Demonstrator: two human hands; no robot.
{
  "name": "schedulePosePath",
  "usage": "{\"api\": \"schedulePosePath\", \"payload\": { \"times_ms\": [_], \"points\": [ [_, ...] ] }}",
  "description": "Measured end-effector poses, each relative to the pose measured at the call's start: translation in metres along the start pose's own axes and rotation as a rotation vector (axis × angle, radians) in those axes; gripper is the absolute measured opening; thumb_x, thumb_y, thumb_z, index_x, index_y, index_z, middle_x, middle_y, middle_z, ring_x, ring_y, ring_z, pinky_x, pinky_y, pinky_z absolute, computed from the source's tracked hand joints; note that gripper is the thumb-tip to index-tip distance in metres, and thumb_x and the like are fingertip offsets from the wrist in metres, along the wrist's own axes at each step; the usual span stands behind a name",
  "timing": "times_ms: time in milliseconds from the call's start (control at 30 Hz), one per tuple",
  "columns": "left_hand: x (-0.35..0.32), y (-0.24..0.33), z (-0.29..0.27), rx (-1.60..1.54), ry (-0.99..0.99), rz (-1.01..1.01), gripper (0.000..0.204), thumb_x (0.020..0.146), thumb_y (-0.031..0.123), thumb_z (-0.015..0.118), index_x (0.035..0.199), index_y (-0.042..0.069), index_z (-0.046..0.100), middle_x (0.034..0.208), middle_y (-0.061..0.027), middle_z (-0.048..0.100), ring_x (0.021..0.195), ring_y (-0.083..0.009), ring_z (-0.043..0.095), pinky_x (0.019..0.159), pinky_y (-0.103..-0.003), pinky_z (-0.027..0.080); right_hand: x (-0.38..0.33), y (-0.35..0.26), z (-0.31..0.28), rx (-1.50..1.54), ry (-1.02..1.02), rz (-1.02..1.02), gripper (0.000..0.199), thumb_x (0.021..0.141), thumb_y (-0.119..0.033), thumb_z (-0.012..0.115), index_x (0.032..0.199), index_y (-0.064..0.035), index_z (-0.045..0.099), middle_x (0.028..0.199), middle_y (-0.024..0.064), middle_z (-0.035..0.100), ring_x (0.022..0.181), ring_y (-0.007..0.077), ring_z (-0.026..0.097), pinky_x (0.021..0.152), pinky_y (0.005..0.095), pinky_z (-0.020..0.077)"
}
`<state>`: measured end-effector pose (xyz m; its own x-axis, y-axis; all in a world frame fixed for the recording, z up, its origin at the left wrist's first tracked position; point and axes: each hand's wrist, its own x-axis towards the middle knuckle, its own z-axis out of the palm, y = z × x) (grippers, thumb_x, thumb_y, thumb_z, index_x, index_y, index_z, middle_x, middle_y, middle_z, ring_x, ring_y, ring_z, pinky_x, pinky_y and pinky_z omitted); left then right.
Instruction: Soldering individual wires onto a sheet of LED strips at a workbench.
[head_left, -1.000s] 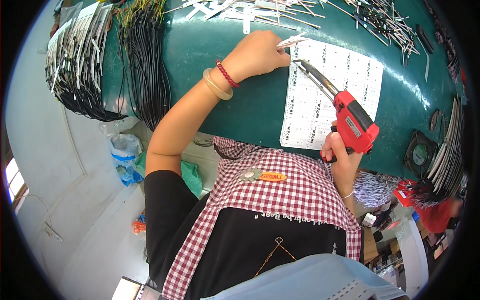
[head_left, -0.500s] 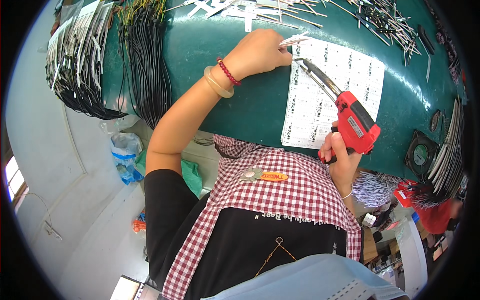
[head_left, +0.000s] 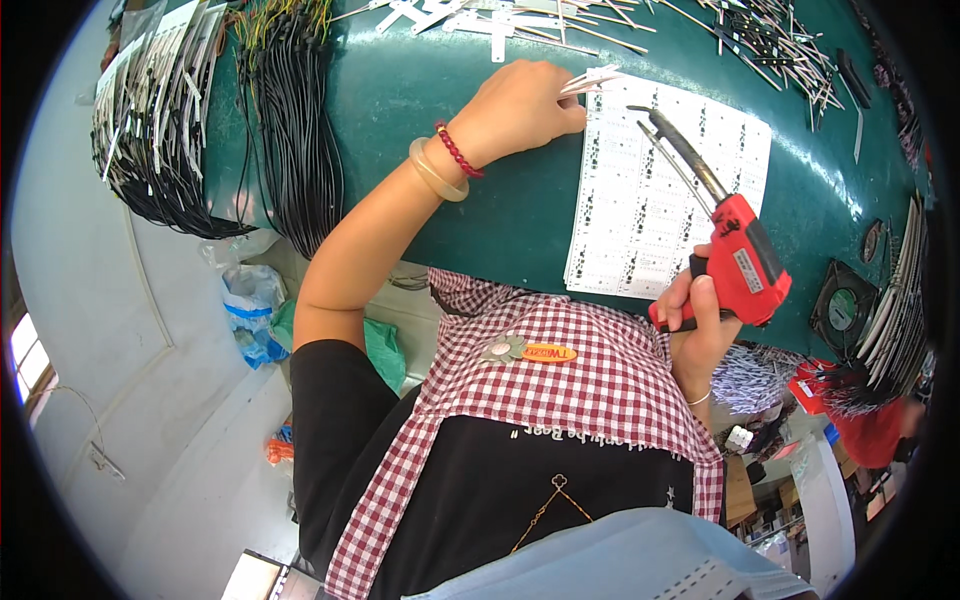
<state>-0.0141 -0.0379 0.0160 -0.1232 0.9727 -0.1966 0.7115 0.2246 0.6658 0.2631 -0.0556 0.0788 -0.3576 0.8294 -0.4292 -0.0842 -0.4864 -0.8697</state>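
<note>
My left hand [head_left: 520, 105] rests on the green table [head_left: 400, 90] and pinches a few thin white strips [head_left: 597, 79] at the top left corner of a white panel of small circuit boards [head_left: 640, 220]. A red bead bracelet and a pale bangle circle that wrist. My right hand [head_left: 697, 325] grips the handle of a red soldering gun [head_left: 745, 262] at the panel's lower right edge. Its long dark tip [head_left: 650, 118] points up and left over the panel, a short way from my left fingers.
Bundles of black wires [head_left: 290, 140] and black-and-white wires [head_left: 140, 130] hang over the table's left edge. Loose metal strips [head_left: 780, 45] lie along the far side. A small black fan [head_left: 843, 305] sits at the right. A blue plastic bag [head_left: 248, 305] lies on the floor.
The soldering gun has shifted slightly right and down, so its tip stands a little farther from my left fingers. My left hand has stayed on the strips.
</note>
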Motion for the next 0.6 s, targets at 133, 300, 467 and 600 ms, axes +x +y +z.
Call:
{"api": "schedulePosePath", "payload": {
  "times_ms": [133, 300, 467, 600],
  "points": [
    [-0.003, -0.002, -0.005, -0.018, 0.035, 0.081, 0.029, 0.089, 0.027, 0.052, 0.083, -0.001, 0.053, 0.065, -0.0144, 0.058, 0.055, -0.0262, 0.056, 0.055, -0.034, 0.045, 0.001, -0.010, -0.002, -0.080, 0.039, -0.085, 0.029, 0.090, -0.013, 0.045, 0.114, 0.0042, 0.044, 0.060, 0.0063, 0.046, 0.043, 0.0095, 0.040, 0.043, 0.0258, 0.0376],
    [0.008, -0.007, -0.026, -0.383, -0.011, -0.148, 0.028, 0.095, 0.024, 0.041, 0.097, -0.003, 0.047, 0.074, -0.0181, 0.061, 0.065, -0.0308, 0.061, 0.064, -0.039, 0.049, 0.005, -0.020, 0.000, -0.094, 0.045, -0.132, 0.029, 0.090, -0.013, 0.046, 0.113, 0.0044, 0.044, 0.060, 0.0059, 0.046, 0.043, 0.0084, 0.038, 0.043, 0.0248, 0.0361],
    [0.017, -0.001, -0.043, -0.386, 0.099, 0.066, 0.027, 0.098, 0.027, 0.038, 0.088, 0.003, 0.046, 0.068, 0.0001, 0.045, 0.060, -0.0104, 0.040, 0.054, -0.026, 0.038, 0.012, -0.028, 0.006, -0.077, 0.008, -0.104, 0.030, 0.088, -0.010, 0.051, 0.112, 0.0063, 0.045, 0.059, 0.0049, 0.047, 0.044, 0.0084, 0.040, 0.045, 0.0244, 0.0377],
    [0.026, -0.016, -0.014, -0.152, 0.038, 0.051, 0.026, 0.090, 0.024, 0.048, 0.082, 0.000, 0.050, 0.064, -0.0028, 0.048, 0.060, -0.0134, 0.040, 0.056, -0.030, 0.039, 0.027, -0.024, 0.012, -0.113, -0.007, -0.060, 0.029, 0.088, -0.009, 0.051, 0.112, 0.0059, 0.046, 0.059, 0.0045, 0.048, 0.043, 0.0077, 0.039, 0.043, 0.0236, 0.0359]
  ]
}}
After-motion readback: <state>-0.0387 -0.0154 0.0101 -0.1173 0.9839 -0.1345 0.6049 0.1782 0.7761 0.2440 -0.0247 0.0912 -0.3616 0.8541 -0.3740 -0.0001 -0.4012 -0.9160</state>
